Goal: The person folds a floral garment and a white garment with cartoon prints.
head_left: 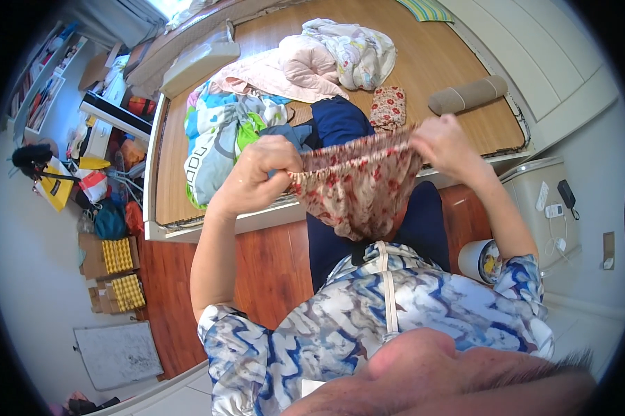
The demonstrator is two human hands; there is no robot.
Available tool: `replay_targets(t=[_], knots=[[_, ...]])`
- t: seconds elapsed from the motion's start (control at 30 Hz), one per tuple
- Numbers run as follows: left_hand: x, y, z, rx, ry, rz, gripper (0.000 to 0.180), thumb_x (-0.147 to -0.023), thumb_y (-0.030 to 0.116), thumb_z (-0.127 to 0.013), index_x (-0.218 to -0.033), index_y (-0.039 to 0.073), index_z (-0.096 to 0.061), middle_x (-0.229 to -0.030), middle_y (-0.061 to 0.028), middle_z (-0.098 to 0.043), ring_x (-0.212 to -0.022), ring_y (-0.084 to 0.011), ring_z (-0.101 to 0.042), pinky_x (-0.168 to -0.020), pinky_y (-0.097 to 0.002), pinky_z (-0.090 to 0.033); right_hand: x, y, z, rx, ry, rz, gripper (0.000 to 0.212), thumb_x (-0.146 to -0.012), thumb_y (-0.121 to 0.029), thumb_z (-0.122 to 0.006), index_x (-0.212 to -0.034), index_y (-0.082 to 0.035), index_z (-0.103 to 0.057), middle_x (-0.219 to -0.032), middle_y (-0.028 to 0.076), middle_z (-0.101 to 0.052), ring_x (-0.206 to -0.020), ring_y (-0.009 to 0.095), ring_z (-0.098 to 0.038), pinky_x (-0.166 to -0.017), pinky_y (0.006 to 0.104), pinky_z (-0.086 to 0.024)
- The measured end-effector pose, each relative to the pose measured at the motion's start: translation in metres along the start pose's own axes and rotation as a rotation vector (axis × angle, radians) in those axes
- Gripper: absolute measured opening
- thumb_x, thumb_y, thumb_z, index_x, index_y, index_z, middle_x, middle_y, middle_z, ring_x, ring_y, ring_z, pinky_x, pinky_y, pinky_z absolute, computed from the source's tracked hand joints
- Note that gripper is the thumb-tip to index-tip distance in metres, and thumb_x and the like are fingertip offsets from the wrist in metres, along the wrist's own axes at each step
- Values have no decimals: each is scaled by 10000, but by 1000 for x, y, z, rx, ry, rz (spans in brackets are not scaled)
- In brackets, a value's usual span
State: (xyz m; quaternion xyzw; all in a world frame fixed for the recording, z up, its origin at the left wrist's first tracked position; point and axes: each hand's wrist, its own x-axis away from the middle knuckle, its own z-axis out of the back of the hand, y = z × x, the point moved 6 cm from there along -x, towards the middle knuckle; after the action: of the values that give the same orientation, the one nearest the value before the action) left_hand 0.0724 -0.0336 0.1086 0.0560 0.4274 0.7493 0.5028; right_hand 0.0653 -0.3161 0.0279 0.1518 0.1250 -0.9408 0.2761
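Note:
My left hand (267,170) and my right hand (451,147) grip opposite ends of a gathered, elastic-looking waistband. It belongs to a beige garment with red flowers (361,197), stretched wide between them. The garment hangs above my lap, and its lower part sags out of sight, so I cannot tell whether it is shorts, trousers or a skirt. Both sets of fingers are closed on the fabric. Just beyond it on the bed lies a folded cloth in a similar floral print (388,109), beside a dark blue garment (340,123).
The wooden bed board (257,31) carries a pink quilt (278,69), a printed white quilt (361,52), a blue, green and white bedding heap (212,145) and a brown bolster (468,95). A waste bin (470,260) stands right; a whiteboard (118,353) lies lower left.

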Motion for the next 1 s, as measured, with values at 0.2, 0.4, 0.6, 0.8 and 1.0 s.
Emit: replay_targets(t=[0.2, 0.4, 0.6, 0.8, 1.0], knots=[[-8, -5, 5, -793, 85, 20, 103, -646, 29, -583, -737, 44, -628, -798, -74, -605, -941, -276, -551, -925, -444, -394, -13, 10, 47, 286, 342, -14, 140, -839, -202, -638, -828, -73, -586, -820, 50, -557, -867, 226, -541, -800, 386, -363], [-16, -9, 11, -1030, 155, 58, 109, -747, 164, -666, -784, 63, -649, -847, -59, -628, -948, -263, -550, -1007, -467, -338, -21, 11, 69, 366, 383, -9, 165, -835, -228, -643, -818, -73, -587, -841, 50, -555, -883, 228, -537, -830, 400, -362], [-19, -16, 9, -1079, 166, 37, 138, -778, 200, -686, -766, 86, -609, -761, -29, -615, -828, -228, -560, -916, -419, -394, -20, 8, 80, 138, 336, 151, 231, -812, -224, -667, -773, -25, -557, -834, 108, -548, -883, 290, -537, -799, 419, -411], [-12, -23, 3, -1030, 139, 58, 105, -788, 107, -647, -892, 109, -637, -714, -30, -599, -800, -220, -563, -854, -394, -410, -12, 6, 72, -72, 205, 147, 241, -795, -211, -685, -779, -8, -557, -801, 125, -538, -829, 307, -533, -750, 391, -437], [-15, -14, 2, -1020, 100, 15, 238, -741, 35, -618, -957, 123, -667, -776, -22, -592, -821, -221, -562, -817, -377, -418, -9, 3, 62, 143, 282, 92, 240, -820, -241, -665, -959, -61, -589, -751, 98, -588, -745, 283, -557, -731, 367, -424]])
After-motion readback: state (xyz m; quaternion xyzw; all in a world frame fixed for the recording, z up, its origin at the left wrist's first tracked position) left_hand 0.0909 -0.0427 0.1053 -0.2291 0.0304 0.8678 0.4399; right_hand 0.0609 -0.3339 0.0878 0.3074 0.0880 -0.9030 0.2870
